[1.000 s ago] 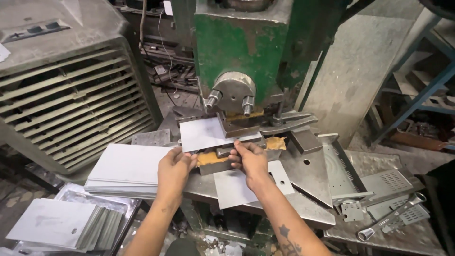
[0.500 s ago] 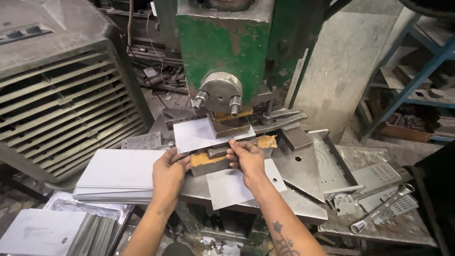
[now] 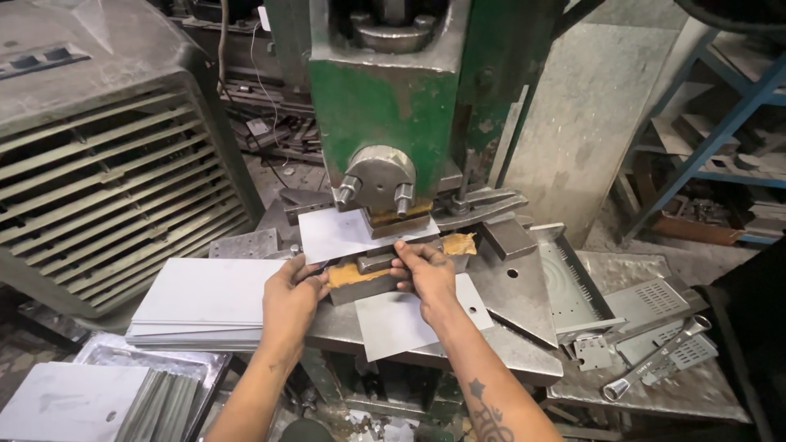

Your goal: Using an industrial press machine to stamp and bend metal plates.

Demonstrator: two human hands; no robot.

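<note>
A green press machine [image 3: 385, 106] stands in front of me, with a round steel ram head [image 3: 378, 178] above a yellowed die block [image 3: 368, 274]. A thin grey metal sheet [image 3: 344, 232] lies on the die under the ram. My left hand [image 3: 292, 299] pinches the sheet's near left edge. My right hand [image 3: 422, 274] presses its fingers on the sheet's near right edge at the die. Another grey sheet [image 3: 393, 323] lies on the press table just under my right wrist.
A stack of flat grey sheets [image 3: 201, 299] sits at the left of the table. A tray [image 3: 106, 393] with more sheets is lower left. Perforated metal parts [image 3: 655, 307] and a wrench [image 3: 659, 368] lie at the right. A large louvred cooler [image 3: 106, 164] stands at the left.
Both hands stay at the sheet on the die; the view has shifted slightly and nothing else visibly moved.
</note>
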